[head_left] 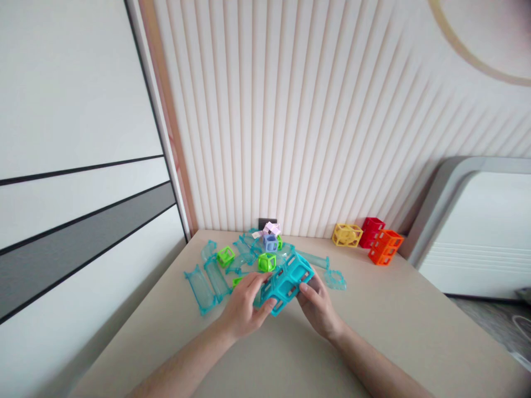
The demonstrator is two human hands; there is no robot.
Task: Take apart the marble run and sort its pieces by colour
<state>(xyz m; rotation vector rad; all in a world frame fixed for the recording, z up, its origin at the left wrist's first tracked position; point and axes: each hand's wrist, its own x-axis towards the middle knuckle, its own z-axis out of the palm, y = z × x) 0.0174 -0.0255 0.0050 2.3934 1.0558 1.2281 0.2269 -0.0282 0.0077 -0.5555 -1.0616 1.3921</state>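
Between my two hands is a teal block piece (286, 284) with square openings, tilted and raised in front of the pile. My left hand (248, 305) grips its lower left end, thumb on the near face. On the right end, my right hand (318, 303) holds it with the thumb on the near edge and the other fingers mostly hidden behind. Just beyond lie a bright green cube (266, 262), a blue-violet cube (271, 243) and clear teal track pieces (201, 288). Another green cube (226, 256) rests among the tracks to the left.
At the table's (365, 315) back right stand a yellow block (347, 235), a red block (371, 232) and an orange block (385, 247). A pale purple piece (271, 229) and a black item (267, 223) lie near the ribbed wall (265, 121). A white cabinet (83, 99) borders the left.
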